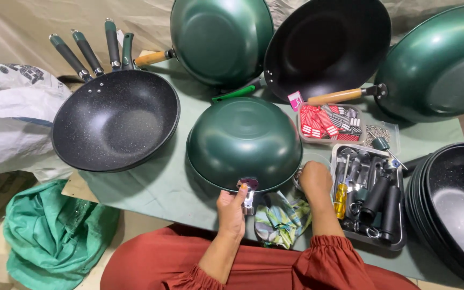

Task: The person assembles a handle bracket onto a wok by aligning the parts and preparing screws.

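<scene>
Rust-red sleeves [253,268], lower frame: the person's two forearms reach forward from them.

Left hand [231,210]: fingers closed, thumb and forefinger pinched on a small metal handle bracket [248,193] at the near rim of an upturned green wok [244,140]; the bracket rests against the rim.

Right hand [314,179]: curled knuckles-up just beside the wok's right edge, over a small clear dish [312,159]; whether it grips anything cannot be told.

Progress, judged: this wok carries no handle yet, only the bracket at its rim. Finished pans stand around it, namely a stack of black speckled woks [115,119] with dark handles at left and wood-handled woks [221,38] propped behind. Fastening and handle fitting appear left to do.

Supplies: metal tray [370,241] holding black handles and a yellow-handled screwdriver [341,197]; a clear box of red and dark tags [330,122]; a folded patterned cloth [281,219] by the wrists.

Surface: low table under a green cloth [162,185]. Surroundings: white sack [6,118] and green sack [55,236] on a pale floor at left, beige sheeting behind.
</scene>
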